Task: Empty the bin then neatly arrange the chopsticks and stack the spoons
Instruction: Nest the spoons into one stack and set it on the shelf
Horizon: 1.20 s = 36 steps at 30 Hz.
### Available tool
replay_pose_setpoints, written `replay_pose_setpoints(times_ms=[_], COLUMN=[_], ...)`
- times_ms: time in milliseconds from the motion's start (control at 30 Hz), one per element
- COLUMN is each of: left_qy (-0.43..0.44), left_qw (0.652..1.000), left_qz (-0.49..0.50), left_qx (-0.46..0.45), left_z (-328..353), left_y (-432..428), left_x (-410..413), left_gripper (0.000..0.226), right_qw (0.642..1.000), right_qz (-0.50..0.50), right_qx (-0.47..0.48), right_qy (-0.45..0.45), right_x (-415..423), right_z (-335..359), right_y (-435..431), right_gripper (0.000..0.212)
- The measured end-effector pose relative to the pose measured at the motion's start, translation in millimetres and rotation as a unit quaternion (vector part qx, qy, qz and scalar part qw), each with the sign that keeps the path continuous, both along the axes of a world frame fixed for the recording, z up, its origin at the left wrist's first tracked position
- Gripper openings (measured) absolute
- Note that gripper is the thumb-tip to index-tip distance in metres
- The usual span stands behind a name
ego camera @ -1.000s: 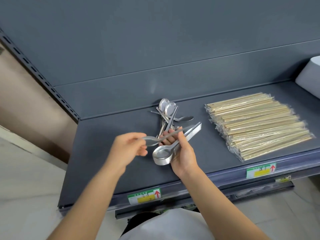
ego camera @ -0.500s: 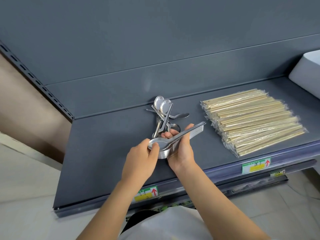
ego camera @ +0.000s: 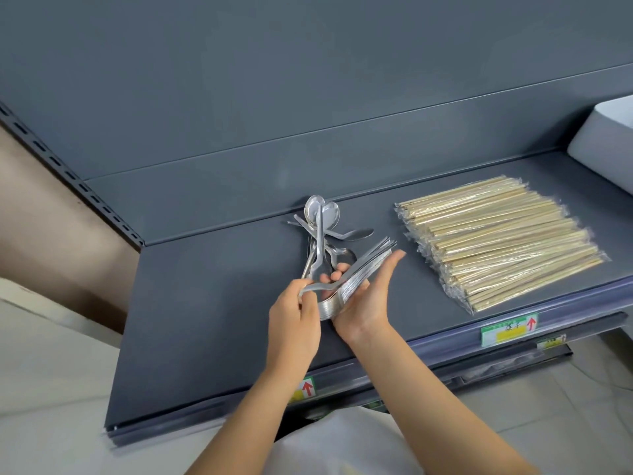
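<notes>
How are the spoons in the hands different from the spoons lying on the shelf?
The held spoons are nested in one tidy stack; the shelf spoons lie jumbled, crossing each other. The held spoons are gripped by the left hand and right hand; no hand holds the shelf spoons. Both are shiny metal.

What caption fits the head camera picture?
Left hand sets a spoon on the stack in the right hand, beside chopsticks on a shelf.
</notes>
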<state>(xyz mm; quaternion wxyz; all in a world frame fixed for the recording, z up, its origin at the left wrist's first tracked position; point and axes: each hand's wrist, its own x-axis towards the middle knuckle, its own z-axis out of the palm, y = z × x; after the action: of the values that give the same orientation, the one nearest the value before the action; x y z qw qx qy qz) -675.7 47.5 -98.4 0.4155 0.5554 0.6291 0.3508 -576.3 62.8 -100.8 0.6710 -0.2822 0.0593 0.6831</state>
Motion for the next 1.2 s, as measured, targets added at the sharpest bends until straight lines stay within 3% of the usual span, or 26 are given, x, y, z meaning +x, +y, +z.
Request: replay_pose_setpoints(times_ms=[200,367,500,633,733,800,933,1100,1200], left_qy=[-0.025,-0.024,0.085,0.249,0.292,0.265,0.084,-0.014,-0.018], left_qw=[0.999,0.997,0.993,0.966,0.946,0.952,0.974,0.959,0.948], left_qz=[-0.019,-0.055,-0.009,-0.067,-0.122,-0.122,-0.115,-0.136,-0.159], left_qx=[0.007,0.044,0.076,-0.025,-0.075,-0.096,-0.174,-0.247,-0.275], left_z=[-5,2,12,21,25,25,14,21,32], left_y=[3,3,33,67,78,82,88,74,61], left_x=[-1,-12,-16,-6,3,2,-12,-39,-59], left_gripper=[0.016,0.022,0.012,0.066,0.076,0.067,0.024,0.013,0.015], right_qw=[0.997,0.997,0.996,0.997,0.999,0.999,0.999,0.997,0.996], right_qz=[0.044,0.027,0.024,0.036,0.038,0.035,0.031,0.053,0.068], right_qx=[0.045,0.018,0.017,0.02,0.019,0.012,-0.008,-0.012,-0.023], right_qy=[-0.046,-0.067,-0.079,-0.058,-0.033,-0.03,-0.038,-0.046,-0.05], right_x=[2,4,10,14,15,16,16,17,17], right_z=[2,2,1,0,2,3,3,5,3], right_y=[-1,2,2,0,-1,-1,0,0,1], right_gripper=[0.03,0.034,0.029,0.03,0.028,0.024,0.026,0.026,0.03])
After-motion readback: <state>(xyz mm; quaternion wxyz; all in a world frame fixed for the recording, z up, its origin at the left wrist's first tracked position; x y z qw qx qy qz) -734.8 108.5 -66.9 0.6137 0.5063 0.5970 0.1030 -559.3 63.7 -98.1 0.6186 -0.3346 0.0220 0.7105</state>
